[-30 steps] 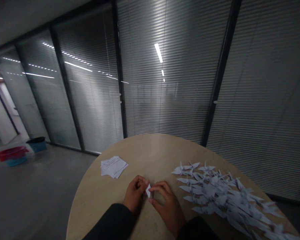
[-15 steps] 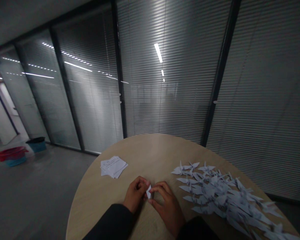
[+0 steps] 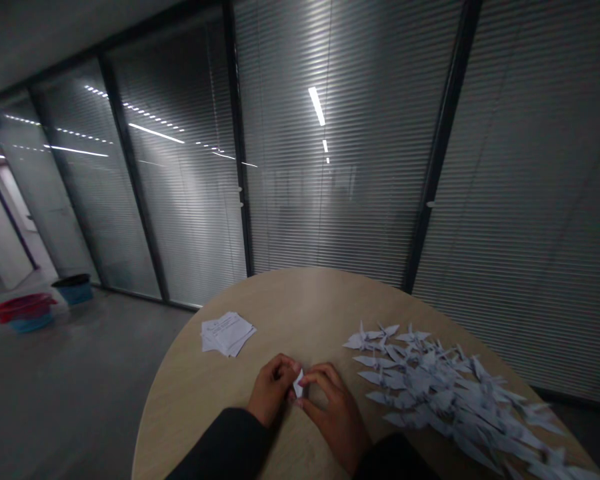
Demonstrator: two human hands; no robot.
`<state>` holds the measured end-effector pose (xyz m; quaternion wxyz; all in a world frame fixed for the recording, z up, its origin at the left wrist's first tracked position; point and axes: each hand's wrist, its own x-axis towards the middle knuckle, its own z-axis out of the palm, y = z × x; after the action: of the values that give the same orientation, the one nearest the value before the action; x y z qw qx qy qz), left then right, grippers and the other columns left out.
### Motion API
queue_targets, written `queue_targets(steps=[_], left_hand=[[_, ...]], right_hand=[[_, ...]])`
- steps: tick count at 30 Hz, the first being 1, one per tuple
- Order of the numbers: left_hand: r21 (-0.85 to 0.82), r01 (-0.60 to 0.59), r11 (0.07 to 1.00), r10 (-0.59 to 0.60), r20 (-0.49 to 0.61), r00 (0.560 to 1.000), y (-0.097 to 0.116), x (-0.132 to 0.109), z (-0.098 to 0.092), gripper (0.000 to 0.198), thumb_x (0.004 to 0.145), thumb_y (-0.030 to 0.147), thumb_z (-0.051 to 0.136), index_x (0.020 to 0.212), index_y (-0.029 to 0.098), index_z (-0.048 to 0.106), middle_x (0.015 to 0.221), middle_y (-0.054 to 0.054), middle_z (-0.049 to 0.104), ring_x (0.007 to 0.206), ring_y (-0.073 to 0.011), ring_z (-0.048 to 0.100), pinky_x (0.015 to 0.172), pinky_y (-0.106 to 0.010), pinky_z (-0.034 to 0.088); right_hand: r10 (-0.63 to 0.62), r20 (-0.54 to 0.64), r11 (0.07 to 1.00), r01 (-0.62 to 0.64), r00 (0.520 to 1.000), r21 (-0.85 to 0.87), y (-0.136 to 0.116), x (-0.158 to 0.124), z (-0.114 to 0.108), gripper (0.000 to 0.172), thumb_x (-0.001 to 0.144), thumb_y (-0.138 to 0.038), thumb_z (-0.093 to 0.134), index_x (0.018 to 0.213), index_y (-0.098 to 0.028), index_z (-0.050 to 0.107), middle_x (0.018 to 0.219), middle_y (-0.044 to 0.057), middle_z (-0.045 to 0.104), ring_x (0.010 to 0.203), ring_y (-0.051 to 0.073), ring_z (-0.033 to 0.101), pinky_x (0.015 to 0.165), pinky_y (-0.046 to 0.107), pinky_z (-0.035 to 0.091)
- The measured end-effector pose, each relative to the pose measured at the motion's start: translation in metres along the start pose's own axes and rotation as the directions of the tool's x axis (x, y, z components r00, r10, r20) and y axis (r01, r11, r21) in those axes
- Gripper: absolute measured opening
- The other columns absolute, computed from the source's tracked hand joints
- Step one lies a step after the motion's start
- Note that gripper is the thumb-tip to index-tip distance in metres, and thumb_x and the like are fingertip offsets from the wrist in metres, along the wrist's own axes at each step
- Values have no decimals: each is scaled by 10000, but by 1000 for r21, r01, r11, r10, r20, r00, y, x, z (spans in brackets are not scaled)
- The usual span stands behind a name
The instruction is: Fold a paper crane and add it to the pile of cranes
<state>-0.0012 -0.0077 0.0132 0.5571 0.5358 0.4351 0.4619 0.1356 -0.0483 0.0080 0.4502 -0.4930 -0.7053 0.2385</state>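
Paper piece, small, white and folded to a point, is held upright just above the round wooden tabletop, between the person's two hands and close to the near edge. The left hand has a closed grip on the left side of this piece, with its fingers curled over the top. The right hand also has a closed grip from the right side, and its fingertips and thumb press the paper, so the two hands almost touch. Dark sleeves cover both forearms. To the right of the right hand lies a large loose pile of white origami cranes, which spreads toward the right edge of the tabletop. Far and left of the hands lies a small stack of printed paper sheets, apart from them. Beyond the tabletop stands a glass wall with closed blinds, and on the grey floor, far left, are a red basin and a blue bin.
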Motion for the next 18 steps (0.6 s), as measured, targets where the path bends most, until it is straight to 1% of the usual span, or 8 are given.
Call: queue_targets(steps=[6,12,18], left_hand=[[2,30,1000,-30,1,1000,4,-3,2,636,502,701,659,712,124,492,513,33,482,420,-71,428,434,-209,334],[14,12,1000,-12,-8,1000,2,-3,2,621,516,697,654,685,119,502,494,29,467,426,-73,417,434,-209,321],[35,6,999,-6,-6,1000,3,-4,2,611,529,697,645,669,120,501,503,23,471,438,-79,423,448,-217,335]], right_hand=[[17,6,999,-17,1000,-31,3,0,1,140,729,-133,594,850,-204,592,985,36,520,954,166,525,877,282,411],[7,44,1000,-6,999,-18,2,0,0,232,683,-67,597,867,-207,577,1005,24,507,978,152,513,884,260,401],[27,47,1000,-27,999,-13,-2,-1,-1,175,711,-93,578,845,-206,569,1000,27,509,968,156,519,878,267,403]])
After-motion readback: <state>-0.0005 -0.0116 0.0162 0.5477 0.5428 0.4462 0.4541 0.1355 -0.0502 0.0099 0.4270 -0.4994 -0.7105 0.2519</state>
